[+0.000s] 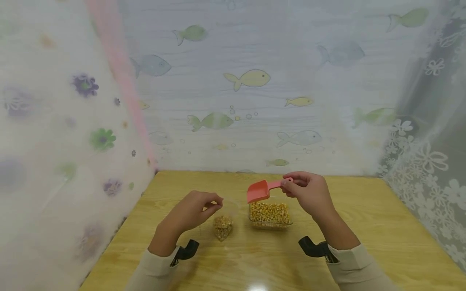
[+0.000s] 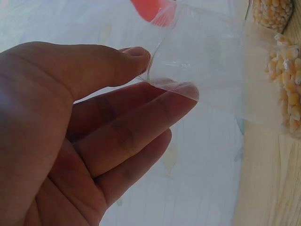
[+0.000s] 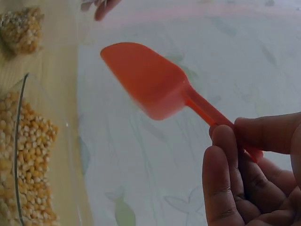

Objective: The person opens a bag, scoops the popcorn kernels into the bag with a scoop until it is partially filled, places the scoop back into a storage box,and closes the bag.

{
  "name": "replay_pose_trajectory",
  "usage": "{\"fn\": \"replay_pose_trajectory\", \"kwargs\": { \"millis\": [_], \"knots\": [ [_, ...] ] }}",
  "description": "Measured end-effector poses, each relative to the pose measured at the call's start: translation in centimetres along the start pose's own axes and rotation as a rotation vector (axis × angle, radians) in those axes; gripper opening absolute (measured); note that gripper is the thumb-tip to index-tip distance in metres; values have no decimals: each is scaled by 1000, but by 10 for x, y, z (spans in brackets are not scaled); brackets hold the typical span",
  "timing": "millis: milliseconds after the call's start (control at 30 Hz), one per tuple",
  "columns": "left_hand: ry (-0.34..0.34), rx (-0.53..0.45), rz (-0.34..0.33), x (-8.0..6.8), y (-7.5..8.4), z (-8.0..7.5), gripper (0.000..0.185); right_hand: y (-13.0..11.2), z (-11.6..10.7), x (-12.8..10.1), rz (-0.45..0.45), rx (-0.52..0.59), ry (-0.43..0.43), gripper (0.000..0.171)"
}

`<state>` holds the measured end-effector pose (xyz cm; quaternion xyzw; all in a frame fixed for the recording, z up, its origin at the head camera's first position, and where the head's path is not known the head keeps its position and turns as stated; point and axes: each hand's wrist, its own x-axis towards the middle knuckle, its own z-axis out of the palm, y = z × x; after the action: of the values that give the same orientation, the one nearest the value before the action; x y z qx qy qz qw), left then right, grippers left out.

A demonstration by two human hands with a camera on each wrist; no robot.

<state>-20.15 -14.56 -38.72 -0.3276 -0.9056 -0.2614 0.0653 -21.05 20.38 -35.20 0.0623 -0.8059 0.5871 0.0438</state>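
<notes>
Pale sleeves [image 1: 354, 264] lie at seven and five o'clock over the wooden surface [image 1: 255, 258]. The left hand [image 1: 191, 210] pinches the edge of a clear bag [image 2: 216, 66] between thumb and fingers; its corn [image 2: 289, 87] lies at nine o'clock from a clear box [image 1: 271, 222] of more corn. The right hand's [image 1: 311, 193] fingers hold a red scoop [image 1: 257, 191] by its handle, the blade at eleven o'clock from the box.

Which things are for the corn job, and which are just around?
For the job, it seems:
scoop, in the right hand
clear bag with corn, pinched by the left hand
clear box of corn

Just around:
fish curtain
flowery curtains
</notes>
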Motion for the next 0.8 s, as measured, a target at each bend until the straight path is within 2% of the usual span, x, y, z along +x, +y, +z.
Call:
{"fn": "replay_pose_trajectory", "kwargs": {
  "millis": [300,467,633,800],
  "knots": [
    [-9,-24,-28,-1,-3,-1,11,34,-3,-6,35,-40,107,35],
    [-15,-27,-21,0,-4,1,11,48,-8,-11,45,-74,164,37],
    [-6,-22,-2,1,-4,0,12,61,-12,-10,54,-78,203,35],
    [-7,-29,-10,1,-6,-1,13,70,-14,-6,61,-108,215,32]
  ]
}}
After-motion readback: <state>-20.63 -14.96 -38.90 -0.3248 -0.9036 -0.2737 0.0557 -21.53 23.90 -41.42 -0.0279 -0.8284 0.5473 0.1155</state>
